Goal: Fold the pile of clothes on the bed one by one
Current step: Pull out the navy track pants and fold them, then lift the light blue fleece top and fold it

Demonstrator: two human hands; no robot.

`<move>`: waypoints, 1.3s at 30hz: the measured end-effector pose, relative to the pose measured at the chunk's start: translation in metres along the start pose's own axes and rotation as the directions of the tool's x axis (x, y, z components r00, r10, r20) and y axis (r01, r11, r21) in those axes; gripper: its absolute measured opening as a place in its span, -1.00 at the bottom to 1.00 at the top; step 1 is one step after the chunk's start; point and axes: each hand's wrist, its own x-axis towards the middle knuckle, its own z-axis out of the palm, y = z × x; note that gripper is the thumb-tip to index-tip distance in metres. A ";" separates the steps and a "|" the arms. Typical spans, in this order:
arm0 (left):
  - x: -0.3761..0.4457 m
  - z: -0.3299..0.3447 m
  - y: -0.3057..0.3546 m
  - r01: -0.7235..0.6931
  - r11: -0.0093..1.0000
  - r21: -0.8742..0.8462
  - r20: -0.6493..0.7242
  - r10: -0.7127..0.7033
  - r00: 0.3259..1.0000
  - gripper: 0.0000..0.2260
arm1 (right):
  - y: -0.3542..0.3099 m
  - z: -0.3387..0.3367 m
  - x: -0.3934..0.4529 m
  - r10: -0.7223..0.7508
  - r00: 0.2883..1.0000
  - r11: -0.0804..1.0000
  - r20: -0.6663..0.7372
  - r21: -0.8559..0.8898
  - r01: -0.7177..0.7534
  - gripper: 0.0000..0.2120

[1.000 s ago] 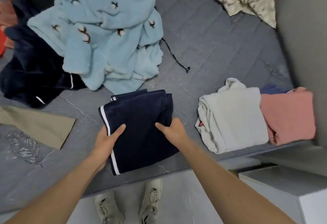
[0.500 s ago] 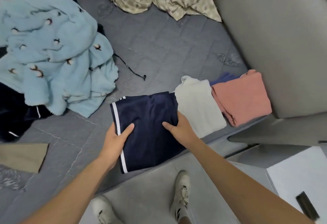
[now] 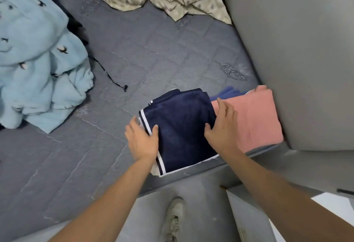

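Head view: folded navy garment between both hands' fingers.

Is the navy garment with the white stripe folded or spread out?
Folded. The navy garment is a compact rectangle with layered edges at its top, held between the left hand and the right hand.

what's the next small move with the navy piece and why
Probably let go and pull both hands away. The folded navy piece already lies flat on a pale folded item beside the pink one, with the left hand and right hand at its edges.
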 end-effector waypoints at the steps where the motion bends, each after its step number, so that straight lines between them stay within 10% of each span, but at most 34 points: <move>1: -0.004 0.003 0.000 -0.113 0.981 0.158 -0.075 0.126 0.989 -0.37 | 0.000 0.003 0.000 -0.090 0.995 0.992 -0.037 -0.087 0.087 -0.24; 5: -0.020 0.021 -0.001 -0.623 0.680 0.387 0.235 0.580 0.780 -0.40 | -0.010 0.029 -0.003 -0.410 0.903 0.887 0.126 -0.175 0.428 -0.31; 14: 0.013 0.081 -0.052 -0.639 0.529 0.559 0.370 0.531 0.763 -0.41 | 0.024 0.108 0.005 -0.403 0.895 0.854 0.192 -0.272 0.443 -0.34; 24: -0.004 -0.002 -0.013 -0.564 0.613 0.553 0.338 0.454 0.824 -0.41 | -0.020 0.049 -0.001 -0.344 0.910 0.870 0.230 -0.286 0.401 -0.31; 39: 0.085 -0.291 -0.009 -0.413 0.714 0.565 0.081 0.450 0.889 -0.40 | -0.340 0.060 -0.004 -0.651 0.724 0.726 0.227 -0.090 0.682 -0.30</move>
